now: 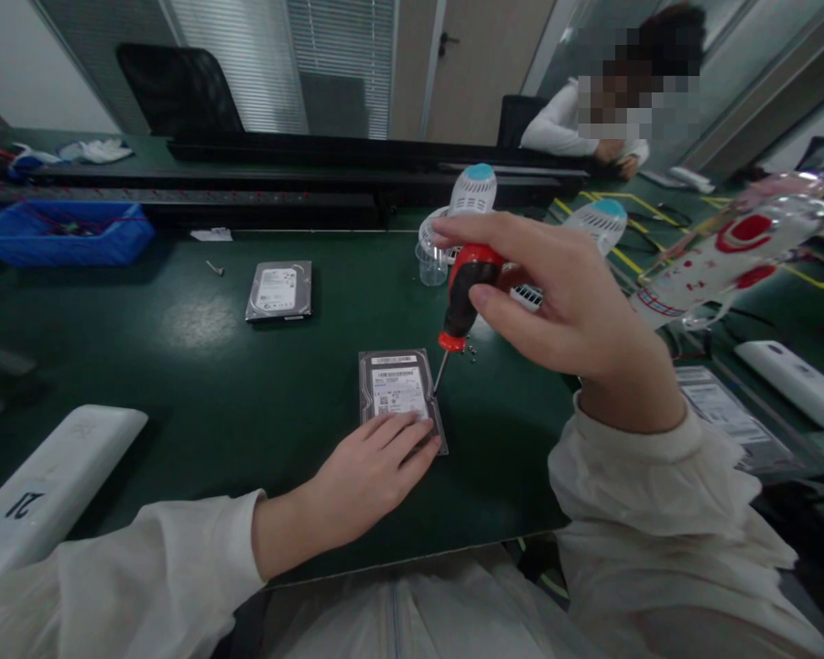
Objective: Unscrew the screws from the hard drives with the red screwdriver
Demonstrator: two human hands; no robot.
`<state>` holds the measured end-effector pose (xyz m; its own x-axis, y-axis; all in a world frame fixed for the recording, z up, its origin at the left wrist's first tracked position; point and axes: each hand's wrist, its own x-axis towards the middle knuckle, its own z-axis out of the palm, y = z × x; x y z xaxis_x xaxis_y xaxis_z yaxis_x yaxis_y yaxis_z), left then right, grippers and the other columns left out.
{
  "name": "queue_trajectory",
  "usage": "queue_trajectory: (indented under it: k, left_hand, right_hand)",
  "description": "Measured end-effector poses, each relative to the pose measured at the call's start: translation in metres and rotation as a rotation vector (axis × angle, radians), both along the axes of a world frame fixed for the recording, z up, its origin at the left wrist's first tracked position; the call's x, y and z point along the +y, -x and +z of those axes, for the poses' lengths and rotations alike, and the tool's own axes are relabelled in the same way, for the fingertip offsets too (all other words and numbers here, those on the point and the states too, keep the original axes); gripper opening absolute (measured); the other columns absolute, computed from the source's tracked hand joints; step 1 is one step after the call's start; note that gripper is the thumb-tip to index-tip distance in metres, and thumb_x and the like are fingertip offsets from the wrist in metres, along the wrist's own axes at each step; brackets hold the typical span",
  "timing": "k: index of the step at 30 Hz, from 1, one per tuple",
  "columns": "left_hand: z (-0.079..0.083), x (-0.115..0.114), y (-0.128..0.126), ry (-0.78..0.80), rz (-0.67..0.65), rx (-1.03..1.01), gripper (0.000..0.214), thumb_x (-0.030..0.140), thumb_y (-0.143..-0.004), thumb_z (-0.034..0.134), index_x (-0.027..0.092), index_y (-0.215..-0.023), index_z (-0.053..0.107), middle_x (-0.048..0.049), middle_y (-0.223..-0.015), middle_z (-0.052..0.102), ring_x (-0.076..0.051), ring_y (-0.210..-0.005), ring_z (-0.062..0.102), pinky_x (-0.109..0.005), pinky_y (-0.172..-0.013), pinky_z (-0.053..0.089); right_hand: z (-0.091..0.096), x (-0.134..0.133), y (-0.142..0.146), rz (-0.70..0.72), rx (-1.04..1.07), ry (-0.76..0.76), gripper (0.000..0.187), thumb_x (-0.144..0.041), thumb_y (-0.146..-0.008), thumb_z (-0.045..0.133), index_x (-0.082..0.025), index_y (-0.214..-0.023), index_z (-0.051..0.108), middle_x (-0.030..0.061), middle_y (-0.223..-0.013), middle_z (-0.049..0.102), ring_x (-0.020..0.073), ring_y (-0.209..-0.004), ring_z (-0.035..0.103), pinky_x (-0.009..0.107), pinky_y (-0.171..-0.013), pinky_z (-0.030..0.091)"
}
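A hard drive (pixel 398 384) lies label-up on the green table in front of me. My left hand (pixel 367 467) rests flat across its near end, fingers stretched out. In my right hand (pixel 556 293) is a red and black screwdriver (pixel 464 297), gripped by its handle between thumb and fingers. The shaft slants down, and its tip meets the right edge of the drive; whether it sits in a screw is too small to tell. Several small loose screws (pixel 471 351) lie just beyond the drive, beside the screwdriver.
A second hard drive (pixel 279 290) lies farther left, with a blue basket (pixel 103 240) beyond it. White devices (pixel 61 476) flank both sides. A clear plastic cup (pixel 432 265), white fans (pixel 473 190) and a decorated bottle (pixel 728 247) stand beyond my right hand. Another person (pixel 556 124) sits across.
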<state>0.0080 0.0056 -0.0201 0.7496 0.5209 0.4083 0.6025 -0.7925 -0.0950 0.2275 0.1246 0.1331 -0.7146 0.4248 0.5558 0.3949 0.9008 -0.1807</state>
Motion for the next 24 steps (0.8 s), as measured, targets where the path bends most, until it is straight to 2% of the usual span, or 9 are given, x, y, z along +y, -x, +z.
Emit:
queue_trajectory:
  k: [3,6,9,12,15,17,20,22,24]
  left_hand:
    - [0.001,0.0,0.0,0.011,-0.001,-0.001,0.034,0.013,-0.105,0.053,0.011,-0.135,0.07,-0.0141,-0.135,0.074,-0.027,-0.128,0.068,-0.039,-0.107,0.055]
    - [0.0022,-0.0002,-0.0003,0.019,0.001,-0.002,0.034,0.013,-0.106,0.053,0.011,-0.135,0.07,-0.0139,-0.135,0.074,-0.027,-0.128,0.068,-0.039,-0.107,0.055]
    - [0.0029,-0.0003,-0.0008,0.007,0.0,-0.018,0.034,0.012,-0.105,0.053,0.011,-0.134,0.07,-0.0133,-0.133,0.075,-0.026,-0.126,0.068,-0.038,-0.106,0.056]
    - [0.0031,-0.0001,-0.0014,-0.001,0.0,-0.032,0.033,0.01,-0.105,0.052,0.011,-0.133,0.071,-0.0125,-0.132,0.076,-0.026,-0.125,0.069,-0.038,-0.105,0.057]
    - [0.0029,0.0002,-0.0015,0.0,0.001,-0.029,0.034,0.01,-0.105,0.052,0.011,-0.133,0.071,-0.0124,-0.132,0.076,-0.026,-0.125,0.069,-0.038,-0.105,0.057]
    - [0.0025,0.0003,-0.0013,0.0,0.001,-0.019,0.034,0.01,-0.105,0.052,0.011,-0.133,0.07,-0.0126,-0.132,0.076,-0.026,-0.126,0.069,-0.038,-0.106,0.056]
    - [0.0019,0.0,-0.001,0.001,0.004,-0.014,0.034,0.011,-0.105,0.052,0.011,-0.134,0.07,-0.0128,-0.132,0.075,-0.026,-0.126,0.068,-0.037,-0.106,0.056]
    - [0.0018,-0.0002,-0.0009,-0.002,0.003,-0.018,0.034,0.011,-0.105,0.052,0.011,-0.134,0.07,-0.0129,-0.132,0.075,-0.026,-0.126,0.068,-0.038,-0.106,0.056]
    - [0.002,-0.0003,-0.0009,-0.003,0.0,-0.017,0.034,0.011,-0.105,0.052,0.011,-0.134,0.07,-0.0131,-0.132,0.075,-0.027,-0.126,0.068,-0.038,-0.106,0.056]
  right_hand:
    - [-0.0025,0.0026,0.0009,-0.009,0.049,0.027,0.042,-0.028,-0.1,0.061,-0.023,-0.141,0.063,0.0094,-0.135,0.074,0.0236,-0.105,0.076,0.044,-0.099,0.063]
    - [-0.0059,0.0072,0.0028,-0.058,0.041,0.014,0.042,-0.043,-0.095,0.073,-0.026,-0.132,0.063,0.0077,-0.124,0.075,0.0259,-0.102,0.075,0.044,-0.094,0.063]
    - [-0.0057,0.0083,0.0032,-0.083,0.007,0.024,0.035,-0.046,-0.098,0.067,-0.026,-0.126,0.063,0.0066,-0.113,0.075,0.0268,-0.102,0.074,0.046,-0.094,0.062]
    - [-0.002,0.0048,0.0019,-0.051,0.016,0.035,0.028,-0.034,-0.102,0.054,-0.024,-0.126,0.063,0.0091,-0.122,0.074,0.0265,-0.108,0.072,0.048,-0.101,0.06]
    - [-0.0014,0.002,0.0012,-0.033,0.054,0.047,0.028,-0.025,-0.099,0.054,-0.024,-0.125,0.065,0.0091,-0.125,0.074,0.0247,-0.106,0.073,0.047,-0.102,0.061]
    - [-0.0043,0.0031,0.0018,-0.056,0.089,0.024,0.027,-0.03,-0.098,0.061,-0.025,-0.124,0.065,0.0071,-0.119,0.076,0.0237,-0.098,0.073,0.045,-0.096,0.062]
    - [-0.0089,0.0072,0.003,-0.101,0.092,-0.026,0.029,-0.046,-0.095,0.07,-0.027,-0.117,0.064,0.0054,-0.111,0.075,0.0245,-0.094,0.073,0.045,-0.089,0.063]
    - [-0.0086,0.0087,0.0028,-0.109,0.057,-0.043,0.026,-0.048,-0.097,0.066,-0.026,-0.112,0.064,0.0054,-0.106,0.075,0.025,-0.095,0.072,0.045,-0.089,0.062]
    - [-0.0053,0.0078,0.0014,-0.052,0.018,-0.051,0.022,-0.042,-0.101,0.058,-0.025,-0.114,0.064,0.0077,-0.108,0.075,0.0255,-0.099,0.072,0.046,-0.092,0.061]
